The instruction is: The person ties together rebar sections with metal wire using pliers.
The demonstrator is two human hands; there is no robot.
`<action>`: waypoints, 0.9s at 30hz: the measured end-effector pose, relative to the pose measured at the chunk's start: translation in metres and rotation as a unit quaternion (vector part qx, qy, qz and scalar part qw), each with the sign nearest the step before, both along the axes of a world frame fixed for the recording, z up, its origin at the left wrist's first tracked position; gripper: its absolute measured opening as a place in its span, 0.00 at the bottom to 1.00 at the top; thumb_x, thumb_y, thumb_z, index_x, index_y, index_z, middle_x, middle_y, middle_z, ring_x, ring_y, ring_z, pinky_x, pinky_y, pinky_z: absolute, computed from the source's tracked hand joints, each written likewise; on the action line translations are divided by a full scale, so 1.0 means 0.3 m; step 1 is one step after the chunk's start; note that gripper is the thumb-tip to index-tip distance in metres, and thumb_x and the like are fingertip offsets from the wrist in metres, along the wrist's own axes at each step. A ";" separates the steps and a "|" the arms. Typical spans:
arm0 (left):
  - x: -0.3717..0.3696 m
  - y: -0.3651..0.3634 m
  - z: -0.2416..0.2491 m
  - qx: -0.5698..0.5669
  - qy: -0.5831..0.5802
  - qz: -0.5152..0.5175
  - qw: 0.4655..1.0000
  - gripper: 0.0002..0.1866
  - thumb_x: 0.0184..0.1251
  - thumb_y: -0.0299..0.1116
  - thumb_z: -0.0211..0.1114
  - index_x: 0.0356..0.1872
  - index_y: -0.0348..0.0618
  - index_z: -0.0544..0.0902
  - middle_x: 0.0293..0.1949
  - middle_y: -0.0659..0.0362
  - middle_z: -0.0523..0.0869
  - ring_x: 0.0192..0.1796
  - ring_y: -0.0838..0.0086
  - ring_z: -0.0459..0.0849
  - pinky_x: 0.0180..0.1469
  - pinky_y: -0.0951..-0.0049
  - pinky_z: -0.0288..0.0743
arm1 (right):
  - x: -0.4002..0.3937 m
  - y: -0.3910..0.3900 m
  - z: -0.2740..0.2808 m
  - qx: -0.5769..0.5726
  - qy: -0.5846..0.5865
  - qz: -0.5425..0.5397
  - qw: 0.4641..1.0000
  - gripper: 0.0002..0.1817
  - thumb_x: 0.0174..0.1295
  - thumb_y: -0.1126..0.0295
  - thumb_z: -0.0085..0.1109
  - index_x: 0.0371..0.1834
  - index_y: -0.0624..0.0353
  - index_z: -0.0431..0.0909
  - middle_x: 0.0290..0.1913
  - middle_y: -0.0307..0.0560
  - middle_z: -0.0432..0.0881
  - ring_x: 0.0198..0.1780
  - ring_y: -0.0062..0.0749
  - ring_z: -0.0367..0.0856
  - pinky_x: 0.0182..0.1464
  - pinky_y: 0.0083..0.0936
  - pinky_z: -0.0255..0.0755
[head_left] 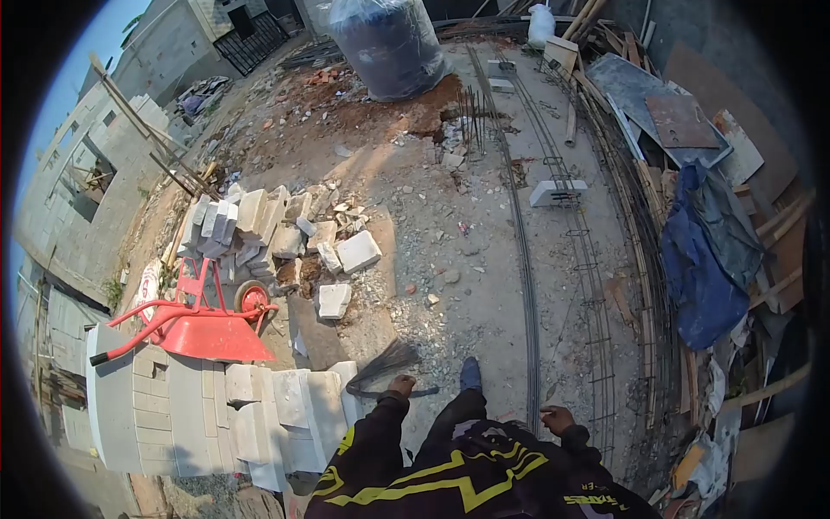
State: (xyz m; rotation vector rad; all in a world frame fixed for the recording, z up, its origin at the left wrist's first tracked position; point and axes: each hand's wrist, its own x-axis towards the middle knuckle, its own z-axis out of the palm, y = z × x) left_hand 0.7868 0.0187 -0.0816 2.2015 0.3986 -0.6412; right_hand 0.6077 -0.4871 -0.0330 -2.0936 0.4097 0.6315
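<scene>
My left hand is closed around a dark bundle of thin wire, whose strands fan out to the left and whose bent end sticks out to the right. My right hand is low in front of me with its fingers curled together; a small pale thing seems to show at the fingertips, too small to name. Long thin steel bars run along the ground between my hands, passing just left of my right hand. A shoe stands on the ground between the wire bundle and the bars.
Left lie a tipped red wheelbarrow, stacked pale blocks and broken blocks. A wrapped tank stands ahead. Right are a rebar cage, a white block, a blue tarp and boards.
</scene>
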 end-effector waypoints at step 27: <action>2.074 -1.030 0.563 0.047 -0.035 -0.368 0.928 0.18 0.65 0.46 0.64 0.49 0.46 0.86 0.49 0.49 0.87 0.54 0.49 0.83 0.59 0.55 0.74 | 2.377 -0.668 0.318 -0.008 -0.063 -0.146 0.987 0.17 0.62 0.63 0.58 0.50 0.56 0.86 0.47 0.56 0.87 0.50 0.46 0.86 0.57 0.34 0.76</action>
